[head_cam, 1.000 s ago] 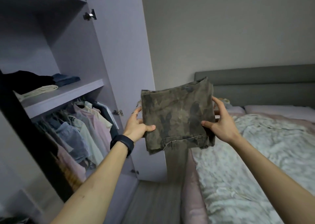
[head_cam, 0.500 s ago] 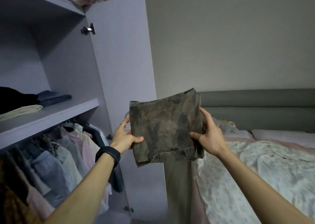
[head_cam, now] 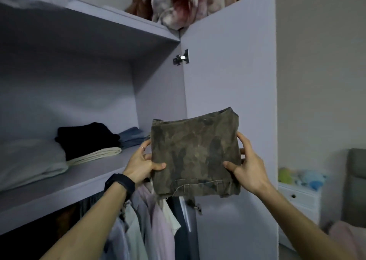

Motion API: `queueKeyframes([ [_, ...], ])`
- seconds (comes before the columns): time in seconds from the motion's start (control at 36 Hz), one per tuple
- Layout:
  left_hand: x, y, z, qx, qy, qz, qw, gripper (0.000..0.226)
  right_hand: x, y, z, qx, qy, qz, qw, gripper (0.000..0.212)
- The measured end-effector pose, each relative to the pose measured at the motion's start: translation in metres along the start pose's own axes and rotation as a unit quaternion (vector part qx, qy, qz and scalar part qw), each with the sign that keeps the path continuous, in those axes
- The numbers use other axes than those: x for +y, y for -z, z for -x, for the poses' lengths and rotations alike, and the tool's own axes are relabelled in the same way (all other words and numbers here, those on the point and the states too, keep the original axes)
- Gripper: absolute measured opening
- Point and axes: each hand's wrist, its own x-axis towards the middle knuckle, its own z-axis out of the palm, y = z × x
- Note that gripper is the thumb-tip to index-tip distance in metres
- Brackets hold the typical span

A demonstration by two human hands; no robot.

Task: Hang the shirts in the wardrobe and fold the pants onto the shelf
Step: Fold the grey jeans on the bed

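Folded camouflage pants [head_cam: 195, 152] are held up in front of the open wardrobe, just right of the shelf [head_cam: 59, 188]. My left hand [head_cam: 141, 163] grips their left edge, thumb on the front. My right hand [head_cam: 247, 168] grips the right edge the same way. On the shelf lie a black folded garment [head_cam: 87, 139] on a cream one [head_cam: 99, 154], with a blue folded piece [head_cam: 131, 137] behind. Shirts [head_cam: 150, 224] hang on the rail under the shelf.
The open wardrobe door [head_cam: 229, 101] stands right behind the pants. A pale pillow-like bundle [head_cam: 29, 160] fills the shelf's left part. A plush blanket [head_cam: 178, 2] sits on top of the wardrobe. A white nightstand [head_cam: 297, 198] and the bed headboard [head_cam: 356, 180] are at right.
My view turned left and up toward the wardrobe. Both hands carried the folded pants from beside the bed up to shelf height, near the shelf's right end.
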Motion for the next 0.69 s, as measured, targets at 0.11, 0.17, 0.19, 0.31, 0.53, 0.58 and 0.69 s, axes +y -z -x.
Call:
queueKeyframes([
  [0.11,0.007,0.036,-0.015,0.044,-0.009,-0.024,0.999,0.084,0.002,-0.05,-0.036,-0.039,0.017,-0.04,0.998,0.094],
  [0.17,0.012,0.055,-0.022,0.067,-0.017,-0.032,0.997,0.081,-0.002,-0.076,-0.054,-0.054,0.024,-0.056,0.997,0.094],
  [0.19,0.014,0.063,-0.024,0.076,-0.021,-0.035,0.996,0.081,-0.004,-0.087,-0.063,-0.062,0.024,-0.065,0.996,0.094],
  [0.31,0.02,0.098,-0.035,0.116,-0.028,-0.062,0.991,0.083,-0.012,-0.135,-0.095,-0.106,0.012,-0.095,0.99,0.094],
  [0.53,0.036,0.166,-0.097,0.177,-0.028,-0.12,0.977,0.087,-0.034,-0.222,-0.17,-0.161,0.005,-0.097,0.982,0.09],
  [0.58,0.036,0.176,-0.121,0.189,-0.034,-0.12,0.974,0.086,-0.039,-0.237,-0.194,-0.165,0.005,-0.081,0.983,0.091],
  [0.69,0.039,0.194,-0.181,0.199,-0.036,-0.139,0.969,0.086,-0.056,-0.264,-0.249,-0.159,0.008,-0.025,0.987,0.092],
])
